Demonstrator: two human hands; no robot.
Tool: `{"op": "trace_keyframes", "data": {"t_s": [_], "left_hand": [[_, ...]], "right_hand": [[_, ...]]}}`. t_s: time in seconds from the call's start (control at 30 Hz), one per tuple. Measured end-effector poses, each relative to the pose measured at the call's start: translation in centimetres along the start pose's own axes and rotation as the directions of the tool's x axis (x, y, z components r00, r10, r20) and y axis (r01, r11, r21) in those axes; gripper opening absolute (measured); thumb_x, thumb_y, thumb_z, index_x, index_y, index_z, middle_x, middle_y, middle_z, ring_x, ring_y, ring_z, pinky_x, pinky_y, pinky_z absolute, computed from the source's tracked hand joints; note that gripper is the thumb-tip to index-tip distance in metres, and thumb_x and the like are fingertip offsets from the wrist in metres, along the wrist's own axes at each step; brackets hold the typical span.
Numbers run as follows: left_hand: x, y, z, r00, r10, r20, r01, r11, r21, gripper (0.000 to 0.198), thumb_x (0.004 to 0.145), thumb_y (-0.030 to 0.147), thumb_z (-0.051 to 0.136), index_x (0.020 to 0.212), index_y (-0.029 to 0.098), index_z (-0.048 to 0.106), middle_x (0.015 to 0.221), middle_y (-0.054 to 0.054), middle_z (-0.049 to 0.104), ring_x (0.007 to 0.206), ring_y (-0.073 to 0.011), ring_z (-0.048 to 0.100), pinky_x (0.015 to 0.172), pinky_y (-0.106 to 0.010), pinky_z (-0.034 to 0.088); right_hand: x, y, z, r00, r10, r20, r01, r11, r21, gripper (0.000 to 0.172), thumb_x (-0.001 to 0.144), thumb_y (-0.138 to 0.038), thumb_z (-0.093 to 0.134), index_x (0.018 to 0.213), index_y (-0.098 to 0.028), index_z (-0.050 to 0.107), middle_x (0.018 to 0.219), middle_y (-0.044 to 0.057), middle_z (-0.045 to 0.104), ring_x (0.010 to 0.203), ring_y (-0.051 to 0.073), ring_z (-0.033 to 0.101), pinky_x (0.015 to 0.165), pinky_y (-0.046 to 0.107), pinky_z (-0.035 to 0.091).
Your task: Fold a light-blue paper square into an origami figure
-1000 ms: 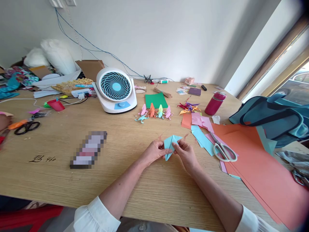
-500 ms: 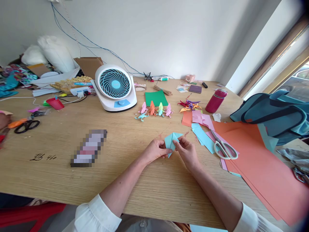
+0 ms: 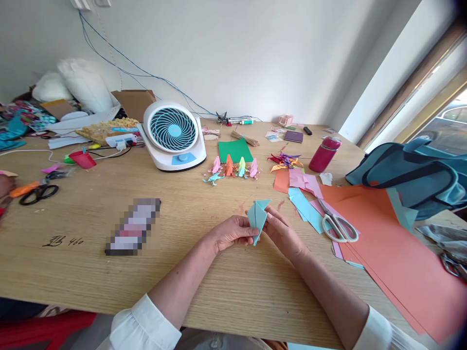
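A light-blue folded paper (image 3: 257, 219) is held up just above the wooden table, its point downward and a crease down its face. My left hand (image 3: 235, 232) pinches its lower left side between thumb and fingers. At the paper's right edge, my right hand (image 3: 282, 232) has its fingertips on the fold, with some fingers hidden behind it. Beyond my hands stand several small folded paper figures in pink, orange (image 3: 228, 166) and green, with a blue one (image 3: 213, 179) in front. A green paper sheet (image 3: 235, 150) lies behind them.
White-handled scissors (image 3: 339, 228) lie on blue paper strips (image 3: 305, 208) to the right, beside large orange sheets (image 3: 383, 253). A magenta bottle (image 3: 324, 154) and teal bag (image 3: 408, 170) stand farther back. Left are a fan (image 3: 174, 136), a blurred-out phone (image 3: 134, 226) and another person's hand (image 3: 5, 187) near black-handled scissors (image 3: 39, 194).
The light-blue paper has been turned and looks narrower, its right flap folded in. My right hand has shifted from pinching its front to its right edge.
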State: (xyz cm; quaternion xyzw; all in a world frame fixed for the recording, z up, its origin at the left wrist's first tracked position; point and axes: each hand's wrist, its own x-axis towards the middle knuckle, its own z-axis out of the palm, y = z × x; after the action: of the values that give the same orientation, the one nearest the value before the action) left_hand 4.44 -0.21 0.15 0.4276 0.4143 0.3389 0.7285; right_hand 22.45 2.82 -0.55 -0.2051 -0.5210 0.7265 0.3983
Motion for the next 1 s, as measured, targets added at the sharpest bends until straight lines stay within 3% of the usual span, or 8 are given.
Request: {"op": "trace_keyframes", "data": {"t_s": [0.2,0.3,0.4,0.53,0.67,0.77,0.9,1.0], "left_hand": [[-0.1,-0.2,-0.1,0.982,-0.053,0.183,0.070,0.994,-0.088,0.052,0.053,0.050,0.093,0.070,0.010,0.063,0.063,0.000,0.063,0.045,-0.0019,0.048,0.045,-0.015,0.034],[-0.1,-0.3,0.0,0.973,-0.055,0.223,0.082,0.990,-0.111,0.055,0.053,0.051,0.092,0.076,0.011,0.063,0.064,0.000,0.063,0.044,-0.0013,0.046,0.043,-0.014,0.033],[0.0,-0.5,-0.1,0.974,-0.060,0.220,0.087,0.989,-0.116,0.052,0.060,0.048,0.090,0.086,0.012,0.064,0.074,-0.004,0.069,0.049,-0.0032,0.053,0.045,-0.014,0.037],[0.4,-0.8,-0.2,0.997,-0.002,0.077,0.006,0.999,-0.051,0.050,0.069,0.053,0.083,0.093,0.013,0.065,0.084,-0.007,0.071,0.059,-0.0071,0.060,0.048,-0.015,0.041],[0.8,-1.1,0.1,0.990,0.114,-0.086,-0.111,0.993,0.038,0.056,0.076,0.067,0.068,0.090,0.013,0.066,0.080,-0.006,0.069,0.063,-0.0100,0.061,0.047,-0.016,0.037],[1.1,-1.1,0.3,0.973,0.197,-0.117,-0.183,0.975,0.122,0.058,0.078,0.069,0.064,0.088,0.012,0.068,0.079,-0.006,0.068,0.066,-0.0119,0.060,0.049,-0.018,0.036],[1.5,-1.1,0.4,0.945,0.298,-0.132,-0.267,0.940,0.214,0.050,0.068,0.059,0.080,0.086,0.013,0.070,0.076,-0.001,0.066,0.071,-0.0120,0.058,0.065,-0.021,0.041],[1.6,-1.1,0.4,0.930,0.336,-0.148,-0.294,0.922,0.251,0.050,0.072,0.061,0.075,0.084,0.013,0.069,0.074,0.000,0.065,0.069,-0.0122,0.055,0.066,-0.023,0.040]], "right_hand": [[-0.4,-0.5,0.3,0.995,0.061,0.080,-0.070,0.991,0.115,0.050,0.085,-0.044,0.071,0.131,-0.030,0.060,0.122,0.006,0.067,0.115,0.024,0.060,0.100,0.041,0.046],[-0.3,-0.5,0.4,0.998,0.056,0.003,-0.056,0.995,0.088,0.043,0.074,-0.044,0.081,0.111,-0.026,0.070,0.096,0.002,0.070,0.085,0.017,0.065,0.081,0.031,0.052],[-0.1,-0.2,0.5,0.989,0.052,-0.141,-0.048,0.998,0.035,0.033,0.067,-0.043,0.086,0.087,-0.022,0.070,0.072,-0.003,0.061,0.062,0.012,0.055,0.062,0.025,0.049],[0.3,0.4,0.0,0.967,0.049,-0.249,-0.052,0.999,-0.002,0.033,0.070,-0.046,0.082,0.085,-0.021,0.065,0.069,-0.003,0.060,0.056,0.013,0.051,0.051,0.026,0.044],[0.7,1.1,-0.8,0.931,0.000,-0.364,-0.023,0.998,-0.057,0.034,0.069,-0.044,0.083,0.085,-0.020,0.066,0.076,-0.001,0.065,0.066,0.014,0.056,0.063,0.027,0.046],[0.8,1.4,-1.0,0.914,-0.037,-0.403,-0.003,0.995,-0.098,0.034,0.068,-0.044,0.084,0.084,-0.020,0.066,0.080,0.000,0.067,0.071,0.016,0.058,0.069,0.028,0.046],[0.8,1.5,-0.7,0.908,-0.071,-0.412,0.017,0.991,-0.133,0.038,0.067,-0.046,0.084,0.088,-0.020,0.066,0.083,0.001,0.068,0.072,0.016,0.058,0.070,0.029,0.046],[0.7,1.6,-0.4,0.918,-0.080,-0.387,0.026,0.989,-0.142,0.040,0.067,-0.047,0.084,0.090,-0.020,0.065,0.084,0.001,0.068,0.073,0.017,0.059,0.070,0.030,0.047]]}}
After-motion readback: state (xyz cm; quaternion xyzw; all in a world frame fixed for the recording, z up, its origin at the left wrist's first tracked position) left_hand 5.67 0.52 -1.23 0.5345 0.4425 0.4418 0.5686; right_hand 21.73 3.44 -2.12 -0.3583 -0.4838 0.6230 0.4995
